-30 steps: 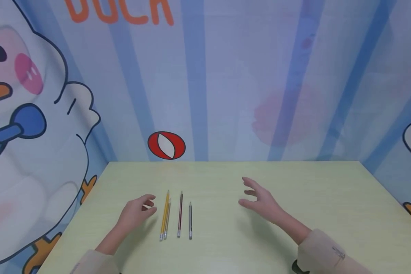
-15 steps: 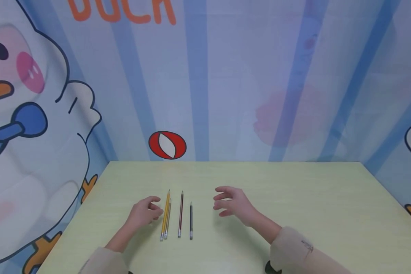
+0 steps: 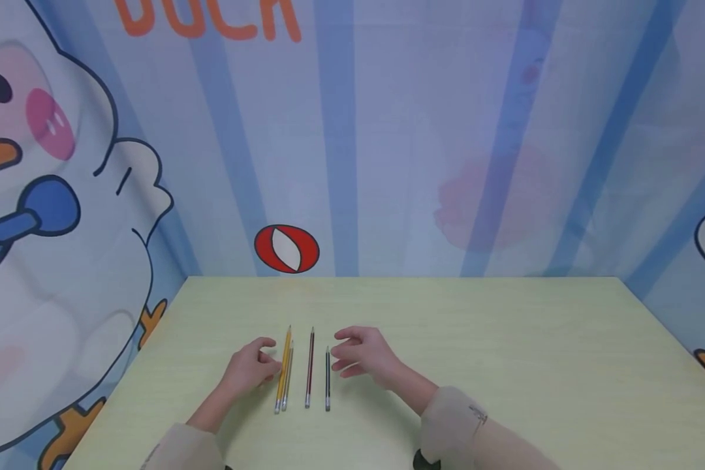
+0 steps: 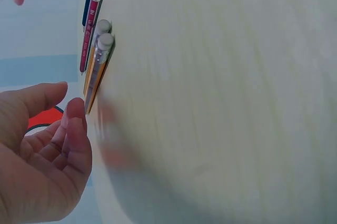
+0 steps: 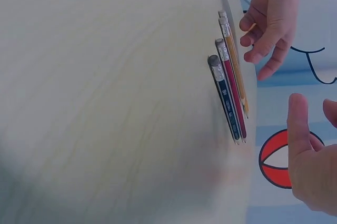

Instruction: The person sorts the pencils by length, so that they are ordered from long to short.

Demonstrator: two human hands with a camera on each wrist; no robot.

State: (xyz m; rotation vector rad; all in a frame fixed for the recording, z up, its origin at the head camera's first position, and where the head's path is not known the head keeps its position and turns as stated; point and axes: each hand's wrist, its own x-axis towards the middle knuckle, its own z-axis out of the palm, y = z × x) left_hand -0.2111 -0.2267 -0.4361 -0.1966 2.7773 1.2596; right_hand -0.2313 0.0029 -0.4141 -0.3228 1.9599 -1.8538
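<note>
Several pencils lie roughly parallel on the table, erasers toward the near edge: a yellow pencil (image 3: pixel 282 372) with a thinner tan one (image 3: pixel 288 378) close beside it, a dark red pencil (image 3: pixel 310 369) and a shorter dark blue pencil (image 3: pixel 328 378). My left hand (image 3: pixel 249 369) is just left of the yellow pencil, fingers loosely bent, holding nothing; whether its fingertips touch the pencil cannot be told. To the right of the dark blue pencil, my right hand (image 3: pixel 367 356) hovers with relaxed, spread fingers and nothing in them. The left wrist view shows my left hand (image 4: pixel 47 155) with thumb and fingers apart.
The pale yellow-green table (image 3: pixel 534 352) extends far to the right of the hands. Behind it hangs a blue striped cloth (image 3: pixel 399 130) with printed duck figures and a red and white oval.
My right hand has moved left across the table to beside the dark blue pencil. My left hand has shifted slightly right, closer to the yellow pencil. The pencils have stayed in place.
</note>
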